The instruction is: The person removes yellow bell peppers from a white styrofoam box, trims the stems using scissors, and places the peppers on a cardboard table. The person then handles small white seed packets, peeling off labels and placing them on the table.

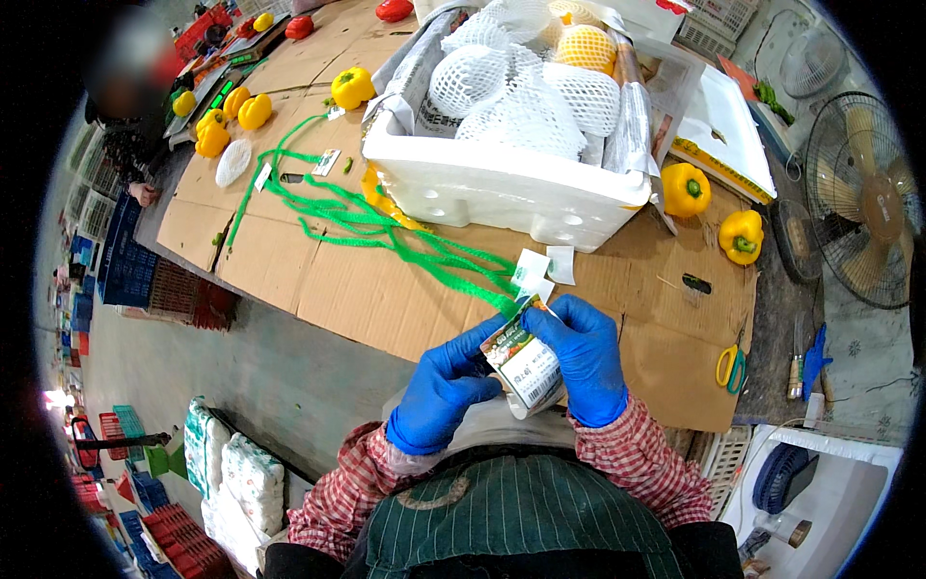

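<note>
My left hand (444, 391), in a blue glove, holds the left side of a printed paper label (529, 362) with its fingers curled. My right hand (584, 357), also gloved, pinches the label's upper end where a green mesh strip (444, 275) meets it. More green strips with small white tags (529, 270) trail across the cardboard-covered table (357, 309). Beyond them sits a white foam box (502, 188) filled with produce in white mesh sleeves (463, 82), a yellow one (588, 48) among them.
Yellow peppers (687, 190) lie around the box. Scissors (730, 372) rest at right, near a fan (858, 203) and foam lid (723, 125). Another person's hand (143, 191) is at the left edge, near stacked crates (135, 261). White packs (251, 482) stand lower left.
</note>
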### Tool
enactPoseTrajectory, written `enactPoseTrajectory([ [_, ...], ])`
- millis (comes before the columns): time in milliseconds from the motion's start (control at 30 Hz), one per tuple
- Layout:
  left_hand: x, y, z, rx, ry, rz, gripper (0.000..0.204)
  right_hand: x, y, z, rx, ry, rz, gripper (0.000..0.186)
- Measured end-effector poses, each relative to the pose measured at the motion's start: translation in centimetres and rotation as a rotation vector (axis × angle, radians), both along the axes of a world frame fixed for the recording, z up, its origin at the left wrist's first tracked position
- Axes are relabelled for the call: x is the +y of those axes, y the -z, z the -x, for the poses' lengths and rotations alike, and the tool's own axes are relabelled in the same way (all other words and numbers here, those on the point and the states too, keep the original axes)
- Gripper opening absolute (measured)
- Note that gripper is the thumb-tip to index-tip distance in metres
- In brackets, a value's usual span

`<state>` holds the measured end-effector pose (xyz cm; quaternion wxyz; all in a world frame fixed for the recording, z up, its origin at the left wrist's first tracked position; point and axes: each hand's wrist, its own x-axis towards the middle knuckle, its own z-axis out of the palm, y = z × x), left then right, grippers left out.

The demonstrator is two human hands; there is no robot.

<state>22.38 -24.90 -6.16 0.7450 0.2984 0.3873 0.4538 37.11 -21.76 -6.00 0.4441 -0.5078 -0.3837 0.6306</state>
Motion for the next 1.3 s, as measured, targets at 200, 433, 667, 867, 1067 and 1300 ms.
enactPoseTrajectory([
  [200, 0.1, -0.1, -0.4, -0.016, -0.144, 0.054, 0.033, -0.3, 0.1, 0.4, -0.046, 0.033, -0.060, 0.015],
  [433, 1.7, 2.6, -0.6, 0.160, -0.483, 0.009, 0.017, -0.4, 2.4, 1.1, -0.201, -0.148, -0.212, 0.027],
  [667, 4.9, 3.7, 4.1, 0.096, -0.617, -0.022, 0.022, -0.3, 3.7, -4.4, -0.185, -0.336, 0.185, 0.029],
  [867, 4.8, 2.2, 3.9, -0.014, -0.520, -0.009, 0.020, 1.3, 7.5, -10.9, -0.655, 0.042, -0.048, 0.040],
  [1067, 3.9, 0.3, 1.0, 0.059, -0.268, 0.117, 0.023, 2.6, 3.4, -10.5, -1.091, 0.146, -0.721, 0.046],
  [1300, 3.0, 0.4, -0.5, 0.031, -0.070, 0.264, 0.036, 3.0, -1.4, -2.7, -0.618, -0.401, -1.096, 0.030],
])
